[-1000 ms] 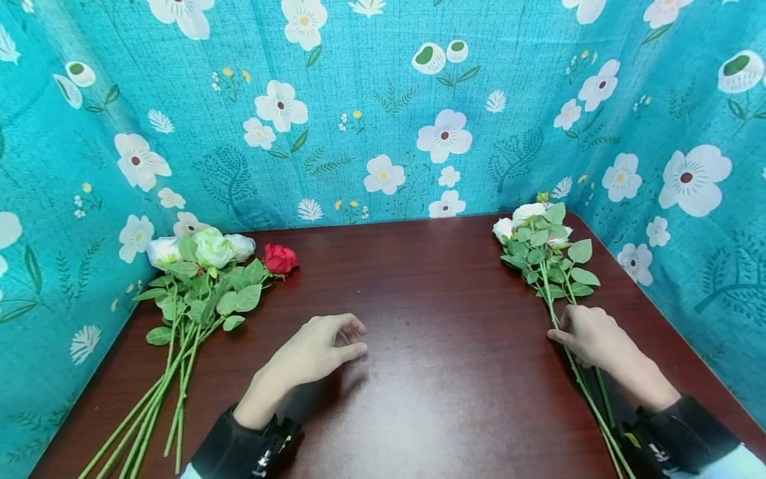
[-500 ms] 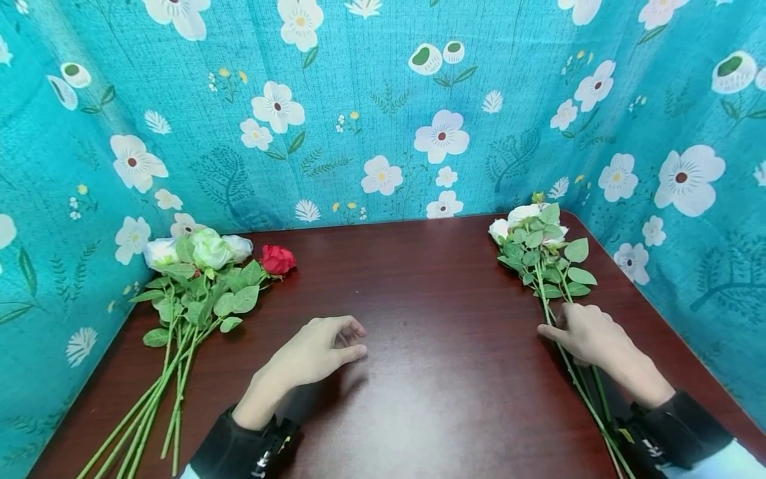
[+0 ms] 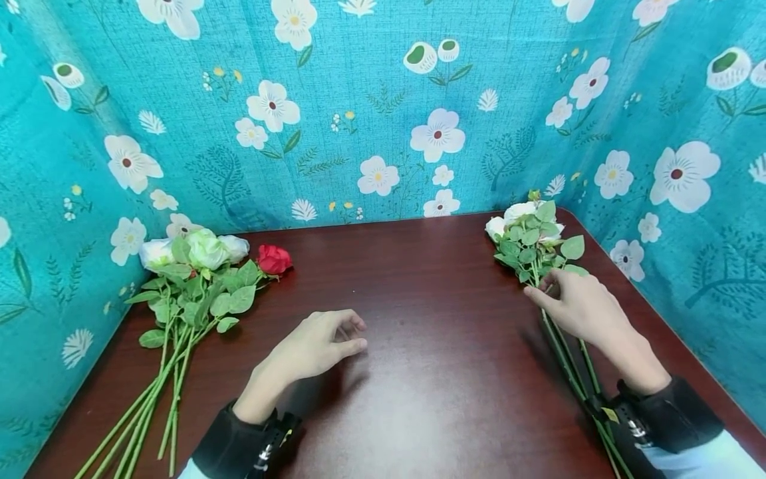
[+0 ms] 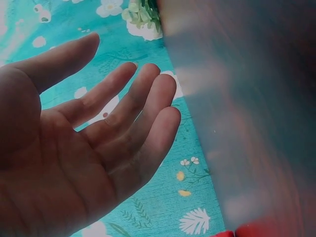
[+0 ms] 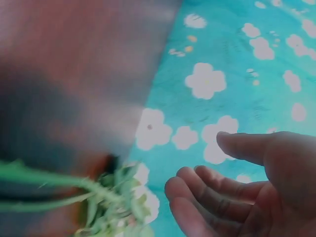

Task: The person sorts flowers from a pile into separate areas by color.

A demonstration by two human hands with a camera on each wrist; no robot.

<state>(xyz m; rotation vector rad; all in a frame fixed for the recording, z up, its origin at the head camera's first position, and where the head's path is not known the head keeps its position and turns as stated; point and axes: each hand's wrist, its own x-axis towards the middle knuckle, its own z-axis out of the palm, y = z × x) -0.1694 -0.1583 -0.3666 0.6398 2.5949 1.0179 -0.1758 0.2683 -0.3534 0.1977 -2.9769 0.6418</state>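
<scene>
Fingers of the right hand point(image 3: 577, 307) hang loosely curled and empty over the stems of the white rose bunch point(image 3: 532, 243), at the right end of the dark wooden table point(image 3: 419, 332), while the left hand point(image 3: 317, 346) rests relaxed mid-table, teal floral curtains point(image 3: 371, 113) behind.

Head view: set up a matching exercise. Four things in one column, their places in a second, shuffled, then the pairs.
Things
1. red rose
2. left hand
3. right hand
4. curtain

Places
A. over the stems of the bunch on the right
B. behind and beside the table
C. at the right edge of the bunch on the left
D. on the bare middle of the table, holding nothing

Pairs: 1-C, 2-D, 3-A, 4-B
</scene>
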